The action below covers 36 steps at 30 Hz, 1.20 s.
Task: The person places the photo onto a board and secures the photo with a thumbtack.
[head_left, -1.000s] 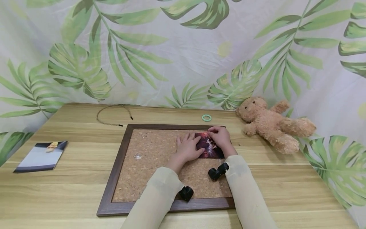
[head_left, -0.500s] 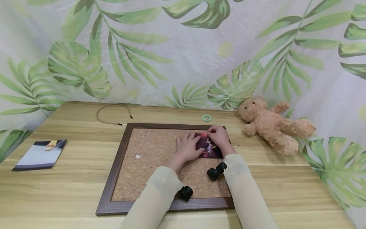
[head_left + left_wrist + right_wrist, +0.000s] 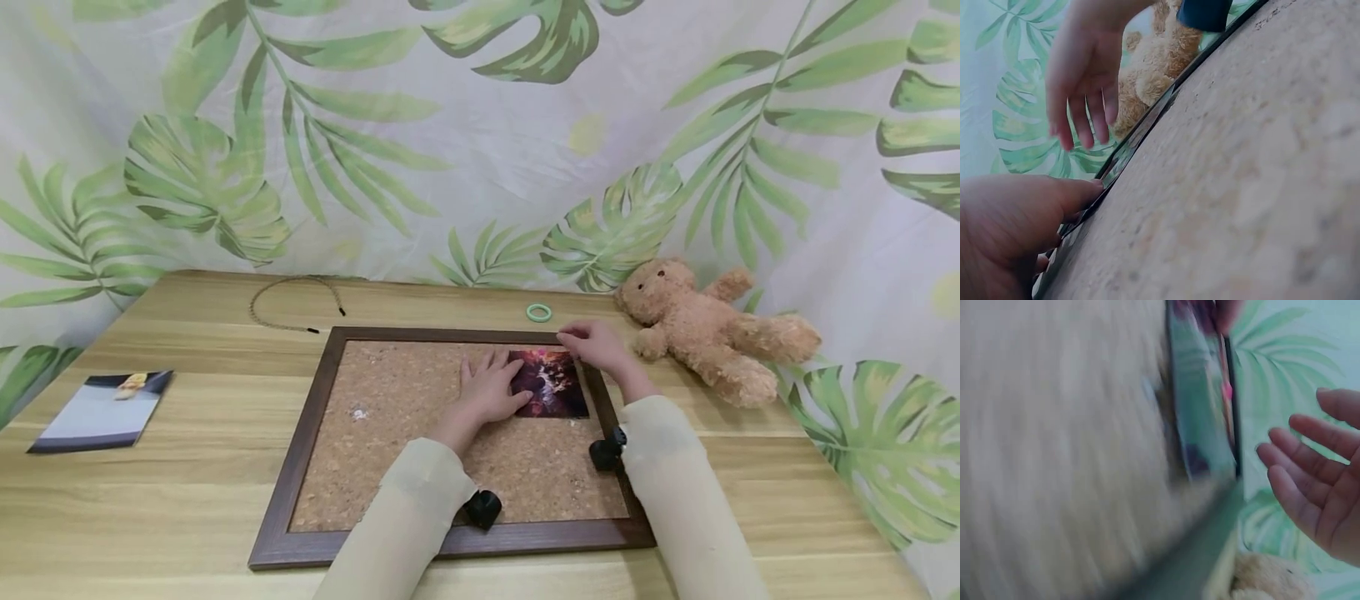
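the photo (image 3: 549, 383) lies flat on the cork board (image 3: 405, 417), in its far right corner, its right edge close to the dark frame (image 3: 300, 450). the left hand (image 3: 491, 390) rests on the cork with fingers straight and spread, its fingertips pressing the photo's left edge; from the left wrist view the thumb (image 3: 1069, 194) lies flat against that edge, so the hand pins the photo down and does not grip it. the right hand (image 3: 596, 343) hovers above the far right corner of the frame, just clear of the photo, fingers loosely extended and holding nothing; the right wrist view shows the same relaxed, open fingers (image 3: 1310, 469) in the air, though that view is blurred.

as a judgement: the photo looks placed where it is meant to sit, squared to the board's corner. whether a pin already fixes it cannot be told; none shows on its surface in these views, and the left hand's hold suggests it may not yet be secured. a second photo (image 3: 101, 408) lies on the table (image 3: 187, 492) well to the left of the board, untouched, so it seems that one is left to do.

a small pale speck (image 3: 360, 411) sits on the cork left of centre; it is too small to identify. a teddy bear (image 3: 705, 329), a green ring (image 3: 538, 312) and a headband (image 3: 292, 302) lie beyond the board.
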Available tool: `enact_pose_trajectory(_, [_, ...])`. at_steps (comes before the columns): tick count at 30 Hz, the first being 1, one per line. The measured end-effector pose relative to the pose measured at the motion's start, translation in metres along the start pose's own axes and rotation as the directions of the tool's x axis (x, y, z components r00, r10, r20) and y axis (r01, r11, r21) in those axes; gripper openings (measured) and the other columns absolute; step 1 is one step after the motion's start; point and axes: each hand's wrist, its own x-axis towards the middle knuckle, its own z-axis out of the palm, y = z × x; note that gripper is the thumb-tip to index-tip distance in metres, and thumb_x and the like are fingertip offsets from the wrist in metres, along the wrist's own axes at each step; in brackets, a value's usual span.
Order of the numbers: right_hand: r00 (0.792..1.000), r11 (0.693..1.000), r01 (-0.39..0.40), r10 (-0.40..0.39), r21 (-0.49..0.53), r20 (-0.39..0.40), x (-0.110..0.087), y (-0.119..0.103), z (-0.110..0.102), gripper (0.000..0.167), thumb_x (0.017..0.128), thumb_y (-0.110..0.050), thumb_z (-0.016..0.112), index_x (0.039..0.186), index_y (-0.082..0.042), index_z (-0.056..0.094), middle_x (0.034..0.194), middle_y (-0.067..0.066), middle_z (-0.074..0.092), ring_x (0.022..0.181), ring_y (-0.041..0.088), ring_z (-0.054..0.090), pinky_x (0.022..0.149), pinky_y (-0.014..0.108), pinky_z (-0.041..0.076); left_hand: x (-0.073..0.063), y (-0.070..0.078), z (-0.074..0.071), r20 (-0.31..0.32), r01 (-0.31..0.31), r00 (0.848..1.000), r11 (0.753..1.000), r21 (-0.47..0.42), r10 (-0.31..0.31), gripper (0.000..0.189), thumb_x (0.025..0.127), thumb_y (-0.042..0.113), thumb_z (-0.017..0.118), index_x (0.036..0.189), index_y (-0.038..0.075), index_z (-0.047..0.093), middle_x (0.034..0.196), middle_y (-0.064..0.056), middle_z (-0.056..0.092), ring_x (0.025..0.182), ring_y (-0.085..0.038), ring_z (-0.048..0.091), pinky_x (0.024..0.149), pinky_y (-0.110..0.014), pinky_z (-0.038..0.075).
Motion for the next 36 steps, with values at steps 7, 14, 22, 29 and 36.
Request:
enact_pose_trajectory(7, [1.0, 0.999, 0.004, -0.003, 0.035, -0.024, -0.02, 0.02, -0.034, 0.04, 0.09, -0.023, 0.046, 0.118, 0.006, 0.048, 0.107, 0.025, 0.052, 0.093, 0.037, 0.052, 0.076, 0.045, 0.042, -0.006, -0.007, -0.01, 0.043, -0.02, 0.999, 0.996, -0.082, 0.024, 0.063, 0.084, 0.042, 0.05, 0.135, 0.009, 0.03, 0.14, -0.013, 0.018, 0.127, -0.03, 0.009, 0.096, -0.052, 0.001])
enact_pose_trajectory(14, [0.997, 1.0, 0.011, -0.01, 0.006, -0.071, -0.041, 0.045, -0.052, 0.036, 0.089, -0.02, 0.048, 0.115, 0.005, 0.051, 0.104, 0.023, 0.054, 0.09, 0.032, 0.052, 0.075, 0.043, 0.042, -0.032, -0.051, -0.062, -0.01, -0.067, 0.998, 0.96, -0.272, 0.067, 0.066, 0.087, 0.035, 0.049, 0.135, -0.001, 0.022, 0.138, -0.02, 0.017, 0.125, -0.036, 0.011, 0.098, -0.047, 0.007])
enact_pose_trajectory(22, [0.998, 0.994, -0.003, 0.009, 0.11, -0.057, -0.052, 0.06, -0.051, 0.038, 0.087, -0.014, 0.052, 0.117, 0.009, 0.048, 0.111, 0.025, 0.048, 0.095, 0.03, 0.048, 0.08, 0.047, 0.038, -0.089, -0.128, -0.116, -0.094, 0.004, 0.995, 0.93, -0.369, -0.042, 0.066, 0.089, 0.038, 0.044, 0.137, 0.003, 0.016, 0.138, -0.022, 0.017, 0.123, -0.039, 0.015, 0.094, -0.052, 0.017])
enact_pose_trajectory(29, [0.998, 0.986, -0.033, 0.041, 0.162, -0.043, -0.051, 0.078, -0.046, 0.039, 0.085, -0.011, 0.055, 0.117, 0.01, 0.047, 0.11, 0.025, 0.049, 0.094, 0.027, 0.049, 0.077, 0.043, 0.041, -0.139, -0.196, -0.144, -0.157, 0.1, 0.971, 0.9, -0.424, -0.181, 0.066, 0.09, 0.04, 0.04, 0.14, 0.01, 0.009, 0.139, -0.023, 0.011, 0.118, -0.049, 0.016, 0.084, -0.063, 0.018])
enact_pose_trajectory(36, [0.995, 0.985, -0.101, 0.102, 0.141, 0.002, -0.054, 0.092, -0.045, 0.039, 0.085, -0.011, 0.054, 0.118, 0.009, 0.047, 0.112, 0.023, 0.05, 0.097, 0.03, 0.049, 0.075, 0.037, 0.042, -0.176, -0.304, -0.145, -0.298, 0.143, 0.896, 0.849, -0.509, -0.329, 0.06, 0.089, 0.039, 0.043, 0.139, 0.026, 0.013, 0.14, -0.008, 0.021, 0.123, -0.024, 0.024, 0.09, -0.036, 0.03])
